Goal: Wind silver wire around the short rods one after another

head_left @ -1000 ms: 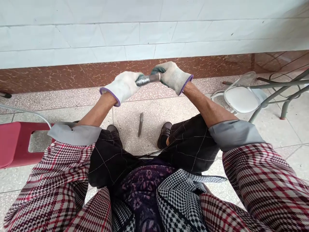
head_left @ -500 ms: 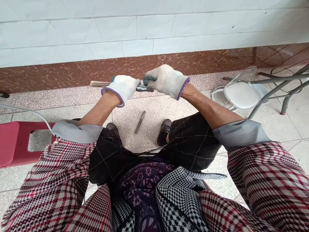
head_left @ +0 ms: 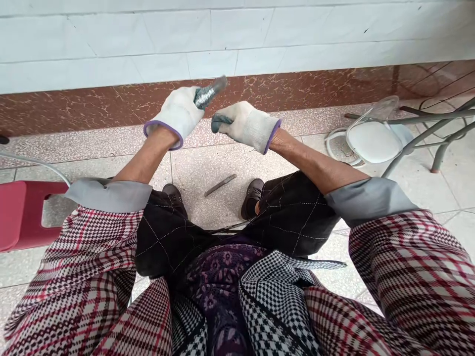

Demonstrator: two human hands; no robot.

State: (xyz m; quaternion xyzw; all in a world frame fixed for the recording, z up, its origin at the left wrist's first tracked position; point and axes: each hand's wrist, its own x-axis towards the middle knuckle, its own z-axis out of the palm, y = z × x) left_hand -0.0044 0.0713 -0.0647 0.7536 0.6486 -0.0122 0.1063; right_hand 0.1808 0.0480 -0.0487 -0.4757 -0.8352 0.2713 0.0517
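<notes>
My left hand, in a white knit glove with a purple cuff, is closed round a bar-like tool. The part above the fist is wrapped in shiny wire and ends in a flat dark tip, tilted up to the right; the rest is hidden in the glove. My right hand, gloved alike, hangs just below and right of that tip, apart from it. Its grey-coated fingers are curled together, and whatever they may hold is hidden. On the floor between my shoes lies a thin dark metal rod with a roughened end.
A tiled wall with a brown marbled skirting runs close in front. To the left is a red plastic stool. On the right are a white round-topped object and grey metal legs with loose cables behind.
My left hand has risen and tipped the tool upward, its tip now away from my right hand. The rod on the floor has turned to lie more crosswise.
</notes>
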